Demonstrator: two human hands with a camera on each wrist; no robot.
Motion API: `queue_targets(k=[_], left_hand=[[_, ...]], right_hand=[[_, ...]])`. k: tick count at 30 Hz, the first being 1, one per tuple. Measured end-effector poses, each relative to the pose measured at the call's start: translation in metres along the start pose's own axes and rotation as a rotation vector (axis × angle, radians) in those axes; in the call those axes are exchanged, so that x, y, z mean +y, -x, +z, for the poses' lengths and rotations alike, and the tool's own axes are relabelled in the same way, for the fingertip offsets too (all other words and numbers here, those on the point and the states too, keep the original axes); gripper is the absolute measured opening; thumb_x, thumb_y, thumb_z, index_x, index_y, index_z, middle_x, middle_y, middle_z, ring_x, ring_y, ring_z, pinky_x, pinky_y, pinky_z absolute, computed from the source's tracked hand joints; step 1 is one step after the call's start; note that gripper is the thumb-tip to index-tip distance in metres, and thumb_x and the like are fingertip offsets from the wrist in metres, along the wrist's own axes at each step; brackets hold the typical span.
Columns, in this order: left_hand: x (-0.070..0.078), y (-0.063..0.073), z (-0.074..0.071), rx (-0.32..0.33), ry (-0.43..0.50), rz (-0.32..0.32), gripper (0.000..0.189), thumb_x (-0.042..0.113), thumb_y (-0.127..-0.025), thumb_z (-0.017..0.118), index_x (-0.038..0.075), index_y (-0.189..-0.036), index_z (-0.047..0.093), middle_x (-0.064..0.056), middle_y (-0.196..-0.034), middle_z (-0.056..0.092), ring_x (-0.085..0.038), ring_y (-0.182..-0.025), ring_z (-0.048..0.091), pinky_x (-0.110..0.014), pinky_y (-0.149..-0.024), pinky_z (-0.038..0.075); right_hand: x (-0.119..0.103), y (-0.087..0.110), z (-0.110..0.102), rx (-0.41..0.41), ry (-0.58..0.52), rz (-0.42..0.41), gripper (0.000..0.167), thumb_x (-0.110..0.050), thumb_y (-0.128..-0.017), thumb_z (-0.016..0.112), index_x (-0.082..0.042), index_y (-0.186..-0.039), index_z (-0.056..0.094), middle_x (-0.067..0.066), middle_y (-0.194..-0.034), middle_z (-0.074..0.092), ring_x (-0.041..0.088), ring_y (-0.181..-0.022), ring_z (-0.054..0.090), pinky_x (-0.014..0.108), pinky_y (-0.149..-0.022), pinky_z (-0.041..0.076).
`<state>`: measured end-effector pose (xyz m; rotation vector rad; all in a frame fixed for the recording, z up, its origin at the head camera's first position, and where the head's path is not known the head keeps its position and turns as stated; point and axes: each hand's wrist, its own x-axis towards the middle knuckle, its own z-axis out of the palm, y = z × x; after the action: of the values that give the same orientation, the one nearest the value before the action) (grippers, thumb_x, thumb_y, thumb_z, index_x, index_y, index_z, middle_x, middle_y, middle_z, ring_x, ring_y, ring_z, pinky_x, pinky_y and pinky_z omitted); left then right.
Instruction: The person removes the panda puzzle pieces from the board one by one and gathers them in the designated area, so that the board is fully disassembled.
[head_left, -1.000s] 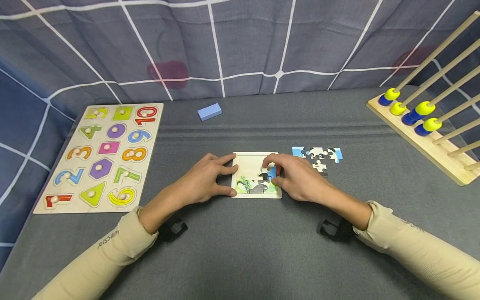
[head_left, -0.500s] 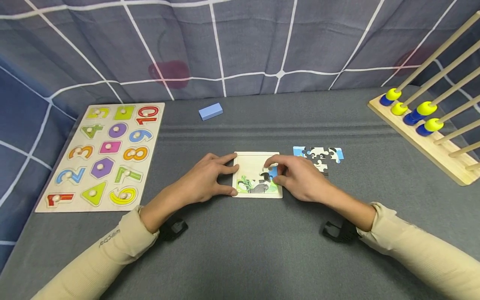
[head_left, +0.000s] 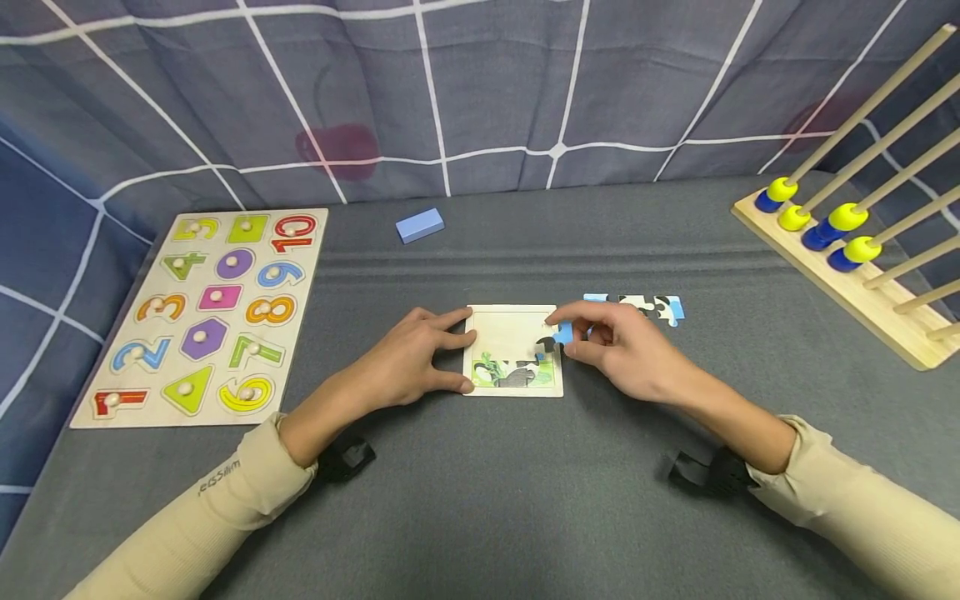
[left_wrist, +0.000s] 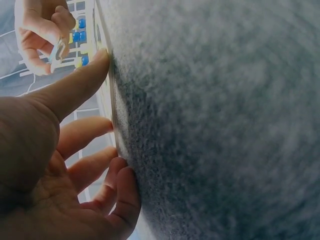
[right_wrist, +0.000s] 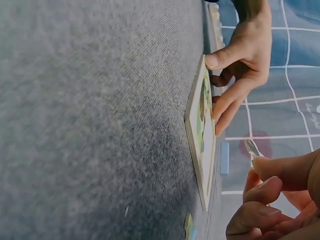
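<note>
A square wooden puzzle tray (head_left: pixel 504 329) lies mid-table, its lower part filled with panda-and-bamboo pieces (head_left: pixel 517 373) and its upper part bare wood. My left hand (head_left: pixel 408 358) touches the tray's left edge, thumb and fingers spread apart along it. Over the tray's right side, my right hand (head_left: pixel 626 346) pinches a blue and black puzzle piece (head_left: pixel 563 334) between thumb and fingers. The right wrist view shows this piece (right_wrist: pixel 252 147) raised above the tray, tilted. Loose panda pieces (head_left: pixel 663 308) lie behind the right hand, which partly hides them.
A number-and-shape peg board (head_left: pixel 225 325) lies at the left. A blue block (head_left: pixel 420 226) sits toward the back. At the right stands a wooden bead rack (head_left: pixel 847 279) with yellow and blue beads on its rods. A checked cloth (head_left: pixel 495 100) hangs behind the table.
My right hand has lifted the blue and black puzzle piece up from the tray and moved slightly right with it. My left hand stays at the tray's left edge.
</note>
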<state>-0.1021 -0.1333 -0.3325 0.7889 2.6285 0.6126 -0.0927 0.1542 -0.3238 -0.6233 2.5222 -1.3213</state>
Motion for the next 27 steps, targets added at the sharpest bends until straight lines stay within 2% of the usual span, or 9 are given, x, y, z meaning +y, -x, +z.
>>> queue_targets(k=[5,11,19,27], left_hand=[[0.0,0.002,0.002,0.0,0.004,0.006,0.066,0.033,-0.081,0.082,0.006,-0.137,0.059,-0.011,-0.155,0.037,-0.035,-0.121,0.046,-0.049,-0.1,0.038],[0.0,0.001,0.003,-0.017,0.013,-0.003,0.066,0.033,-0.082,0.081,0.007,-0.138,0.058,-0.01,-0.156,0.035,-0.034,-0.122,0.044,-0.049,-0.1,0.038],[0.0,0.002,0.001,-0.018,0.005,-0.018,0.066,0.033,-0.082,0.081,0.008,-0.138,0.058,-0.009,-0.157,0.035,-0.034,-0.123,0.044,-0.05,-0.101,0.037],[0.001,0.0,0.001,-0.011,0.001,-0.012,0.067,0.033,-0.082,0.081,0.008,-0.138,0.058,-0.009,-0.156,0.035,-0.034,-0.123,0.043,-0.05,-0.102,0.036]], right_hand=[[0.002,0.01,-0.005,0.006,-0.037,0.037,0.027,0.0,-0.093,0.062,-0.009,-0.118,0.069,0.005,-0.088,0.057,0.012,-0.054,0.038,0.029,-0.059,0.037],[0.01,0.022,-0.015,0.04,-0.04,0.024,0.027,0.001,-0.093,0.062,-0.011,-0.117,0.069,0.006,-0.085,0.054,0.009,-0.054,0.036,0.029,-0.056,0.036],[0.022,0.043,-0.036,0.109,-0.066,0.092,0.028,-0.002,-0.094,0.063,-0.01,-0.122,0.066,0.004,-0.069,0.052,0.009,-0.051,0.034,0.032,-0.05,0.033],[0.038,0.063,-0.056,0.167,-0.025,0.136,0.028,-0.003,-0.096,0.061,-0.006,-0.124,0.062,-0.004,-0.063,0.041,0.011,-0.05,0.034,0.032,-0.045,0.031]])
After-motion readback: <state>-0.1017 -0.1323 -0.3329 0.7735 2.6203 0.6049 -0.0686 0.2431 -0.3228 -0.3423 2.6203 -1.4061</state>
